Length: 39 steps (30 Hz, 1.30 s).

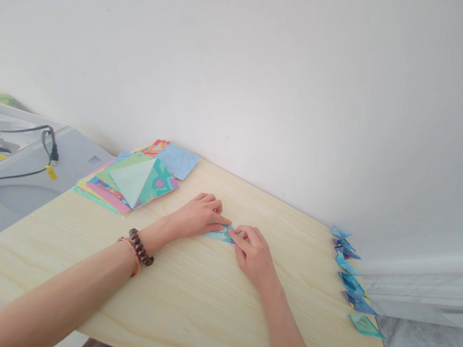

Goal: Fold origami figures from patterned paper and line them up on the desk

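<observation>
A small folded piece of origami paper (218,234), light teal with a patterned part, lies on the wooden table in front of me. My left hand (198,216) has its fingers bent, with forefinger and thumb pressing on the paper's left and upper part. From the right, my right hand (254,252) pinches the paper's right end between thumb and forefinger, the other fingers curled. Both hands cover much of the paper, so its full shape is hidden. On my left wrist sit a dark bead bracelet (141,247) and a copper-coloured bangle.
A loose stack of coloured paper sheets (132,180) lies at the back left of the table (185,311). Several folded blue and teal paper pieces (352,283) line the right edge. Left of the table, black cables (48,145) rest on a grey surface. A white wall stands behind.
</observation>
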Each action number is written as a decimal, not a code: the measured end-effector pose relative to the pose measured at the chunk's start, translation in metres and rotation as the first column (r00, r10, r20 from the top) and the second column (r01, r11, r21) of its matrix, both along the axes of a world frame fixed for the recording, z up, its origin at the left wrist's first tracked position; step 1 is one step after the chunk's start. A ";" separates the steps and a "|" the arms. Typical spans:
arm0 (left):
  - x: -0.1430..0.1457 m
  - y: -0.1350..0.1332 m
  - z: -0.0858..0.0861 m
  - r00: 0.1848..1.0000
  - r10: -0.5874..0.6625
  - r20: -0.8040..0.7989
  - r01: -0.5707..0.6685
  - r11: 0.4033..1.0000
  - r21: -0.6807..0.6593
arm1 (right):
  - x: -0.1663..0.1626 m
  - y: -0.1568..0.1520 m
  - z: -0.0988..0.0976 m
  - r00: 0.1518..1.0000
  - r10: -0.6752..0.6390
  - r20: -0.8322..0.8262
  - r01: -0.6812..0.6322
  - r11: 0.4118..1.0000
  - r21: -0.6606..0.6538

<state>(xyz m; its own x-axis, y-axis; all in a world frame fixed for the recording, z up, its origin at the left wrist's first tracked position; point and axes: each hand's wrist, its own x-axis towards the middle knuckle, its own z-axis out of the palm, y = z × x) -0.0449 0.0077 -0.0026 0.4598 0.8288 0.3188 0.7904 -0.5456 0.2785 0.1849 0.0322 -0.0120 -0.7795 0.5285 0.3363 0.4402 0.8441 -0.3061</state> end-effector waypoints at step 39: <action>0.001 0.000 0.000 1.000 0.012 -0.023 -0.012 1.000 -0.002 | -0.002 -0.003 0.000 1.000 0.008 0.015 -0.009 1.000 0.016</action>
<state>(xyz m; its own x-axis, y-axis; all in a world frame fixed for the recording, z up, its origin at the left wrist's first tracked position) -0.0436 0.0076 -0.0022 0.4569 0.8351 0.3064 0.8030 -0.5354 0.2619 0.1830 0.0295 -0.0120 -0.7890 0.5164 0.3328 0.4374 0.8526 -0.2858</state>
